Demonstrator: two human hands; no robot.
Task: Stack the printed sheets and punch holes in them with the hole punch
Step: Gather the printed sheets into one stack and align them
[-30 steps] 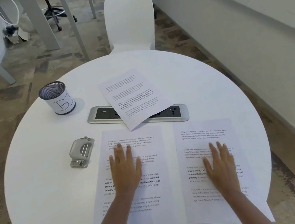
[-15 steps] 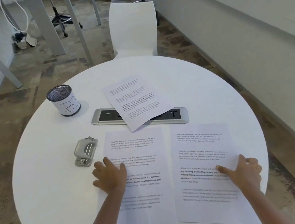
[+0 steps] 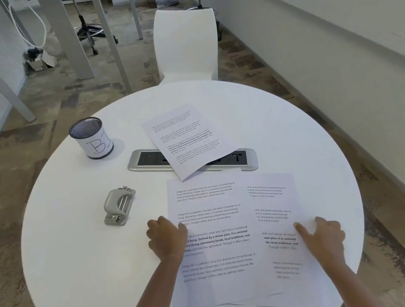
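**Round white table (image 3: 79, 256), stacking step in hand**

On it lie three white printed paper sheets. The near-left sheet (image 3: 214, 243) lies partly over the near-right sheet (image 3: 276, 210), covering the start of its text lines. The far sheet (image 3: 185, 140) rests skewed across a grey recessed socket panel (image 3: 148, 160), apart from the pair. The grey metal hole punch (image 3: 120, 205) sits untouched just left of the near-left sheet, a black mesh pen cup (image 3: 92, 139) beyond it.

Our left hand (image 3: 166, 238) is curled at the near-left sheet's left edge, thumb on the paper, apparently pinching it. Our right hand (image 3: 324, 237) grips nothing: its forefinger is stretched out, pressing the near-right sheet down, the other fingers loosely tucked.

To do this well, we judge the upper sheet should travel flat until all edges meet, the right forefinger pinning the lower one so it cannot creep. The far sheet then needs adding, and the pile wants tapping square before it meets the hole punch; a skewed stack would give holes out of line.
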